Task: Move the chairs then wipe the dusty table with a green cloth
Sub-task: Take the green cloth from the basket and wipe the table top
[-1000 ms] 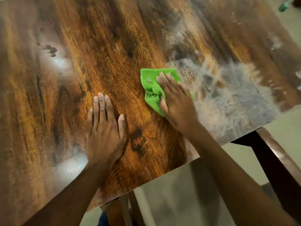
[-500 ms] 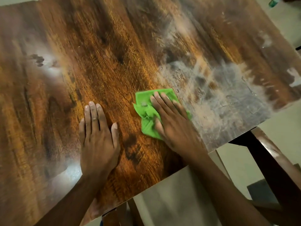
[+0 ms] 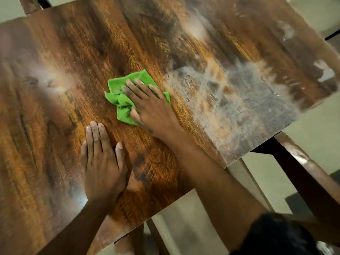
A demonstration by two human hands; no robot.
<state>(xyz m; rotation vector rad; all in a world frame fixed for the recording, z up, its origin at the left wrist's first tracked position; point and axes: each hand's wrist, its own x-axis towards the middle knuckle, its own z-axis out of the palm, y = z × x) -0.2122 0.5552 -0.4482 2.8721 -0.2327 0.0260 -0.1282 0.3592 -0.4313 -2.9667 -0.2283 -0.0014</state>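
Observation:
A crumpled green cloth (image 3: 122, 100) lies on the brown wooden table (image 3: 55, 126), near its middle. My right hand (image 3: 150, 109) presses flat on the cloth with straight, spread fingers. My left hand (image 3: 102, 162) rests palm down on the bare wood, below and left of the cloth, fingers straight. A grey, dusty patch (image 3: 239, 107) covers the tabletop to the right of the cloth, up to the table's right corner. The wood around and left of the cloth looks glossy.
A dark wooden chair part (image 3: 309, 173) stands off the table's right corner, over pale floor (image 3: 316, 129). Another wooden leg (image 3: 128, 240) shows under the near edge. A dark sleeve (image 3: 276, 234) fills the bottom right.
My right hand has slid the green cloth left and away from the dusty patch, toward the table's middle. My left hand stays flat on the wood. The view has shifted.

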